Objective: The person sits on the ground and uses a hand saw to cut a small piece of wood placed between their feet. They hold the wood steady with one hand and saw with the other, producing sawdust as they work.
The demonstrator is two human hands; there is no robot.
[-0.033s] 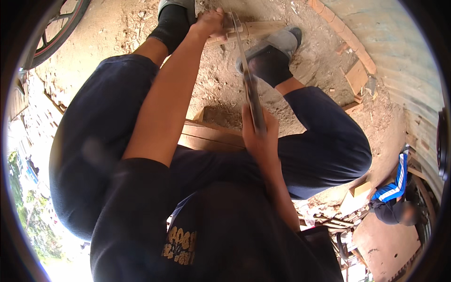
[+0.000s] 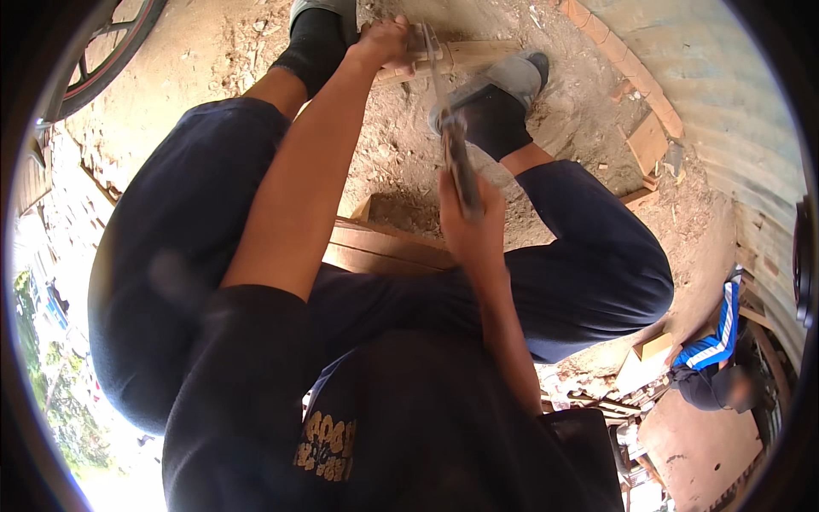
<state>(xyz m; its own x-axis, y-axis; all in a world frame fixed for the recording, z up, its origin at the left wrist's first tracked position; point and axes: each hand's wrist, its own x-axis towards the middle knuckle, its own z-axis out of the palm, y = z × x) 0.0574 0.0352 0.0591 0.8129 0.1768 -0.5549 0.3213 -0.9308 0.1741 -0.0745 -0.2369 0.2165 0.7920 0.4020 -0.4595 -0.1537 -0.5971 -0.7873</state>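
Observation:
In my right hand [image 2: 475, 235] is a saw with a long dark handle [image 2: 461, 166] and a narrow blade [image 2: 438, 81] that points away from me; its teeth are too blurred to see. The blade's far part lies across a pale wooden plank [image 2: 482, 55] on the ground, close to my left hand. My left hand [image 2: 386, 41] is closed on a small wooden piece [image 2: 418, 43] at the plank's left part, whose shape is partly hidden by the fingers. My right shoe [image 2: 503, 78] rests against the plank, and my left shoe stands beside the left hand.
Between my legs is a wooden block [image 2: 388, 247]. A wheel [image 2: 111, 47] stands at the upper left. A brick edging [image 2: 610, 47] and a corrugated sheet wall [image 2: 717, 85] run along the right. Another person [image 2: 712, 363] sits at the lower right near a brown board [image 2: 699, 444].
My right hand and the saw have moved a little forward, toward the plank. My left hand has stayed in place.

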